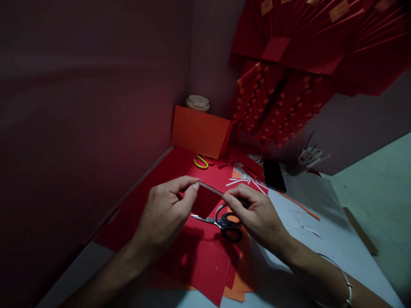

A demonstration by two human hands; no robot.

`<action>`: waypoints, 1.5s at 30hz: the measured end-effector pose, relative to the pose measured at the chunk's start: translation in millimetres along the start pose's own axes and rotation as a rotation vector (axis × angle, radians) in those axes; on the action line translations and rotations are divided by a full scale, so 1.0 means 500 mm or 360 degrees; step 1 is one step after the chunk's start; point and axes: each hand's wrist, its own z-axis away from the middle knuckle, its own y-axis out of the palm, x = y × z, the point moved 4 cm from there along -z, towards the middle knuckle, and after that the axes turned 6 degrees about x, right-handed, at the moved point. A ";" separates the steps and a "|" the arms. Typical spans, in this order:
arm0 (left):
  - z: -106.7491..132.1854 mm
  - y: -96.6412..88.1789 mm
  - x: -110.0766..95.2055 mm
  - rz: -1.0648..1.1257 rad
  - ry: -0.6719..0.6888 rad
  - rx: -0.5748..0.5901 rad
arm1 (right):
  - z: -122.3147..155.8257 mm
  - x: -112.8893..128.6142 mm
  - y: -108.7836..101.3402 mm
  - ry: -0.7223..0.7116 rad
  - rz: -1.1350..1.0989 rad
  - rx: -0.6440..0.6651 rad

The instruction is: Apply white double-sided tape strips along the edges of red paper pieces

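Note:
Between my two hands is a small piece of red paper (205,200) with a narrow pale strip along its upper edge. My left hand (171,201) pinches its left corner between thumb and fingers. At the other end, the thumb and fingertips of my right hand (253,209) close on its right corner. Below the paper lie scissors (231,234) with black handles, their blades partly hidden. A grey ring-shaped thing (220,210) sits against them, partly covered by my right hand. Red paper sheets (205,265) and orange paper sheets (245,273) are layered underneath.
A folded orange card (201,132) stands before a lidded cup (197,102). Yellow-handled scissors (201,162), white strips (247,183), a phone (274,175) and a pen holder (302,162) lie farther back. Red paper decorations (279,107) hang on the wall (212,51).

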 end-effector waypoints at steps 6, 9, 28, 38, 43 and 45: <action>0.003 -0.001 0.001 0.0018 0.0006 0.0007 | -0.002 -0.004 0.001 0.0020 -0.0035 0.0010; 0.005 -0.002 0.001 0.0053 -0.0003 0.0003 | -0.002 -0.006 0.001 0.0000 -0.0049 -0.0016; -0.004 0.037 0.011 0.0512 -0.0310 0.0710 | 0.001 0.018 -0.001 -0.0184 -0.0146 0.0250; 0.000 0.046 0.010 0.0535 -0.0256 0.0720 | 0.003 0.017 0.001 -0.0145 -0.0061 0.0358; -0.010 0.042 0.025 0.0493 -0.0172 0.0623 | 0.004 0.014 0.000 -0.0092 -0.0029 0.0368; -0.008 0.045 0.031 0.0602 -0.0222 0.0658 | 0.005 0.016 0.000 -0.0103 -0.0016 0.0336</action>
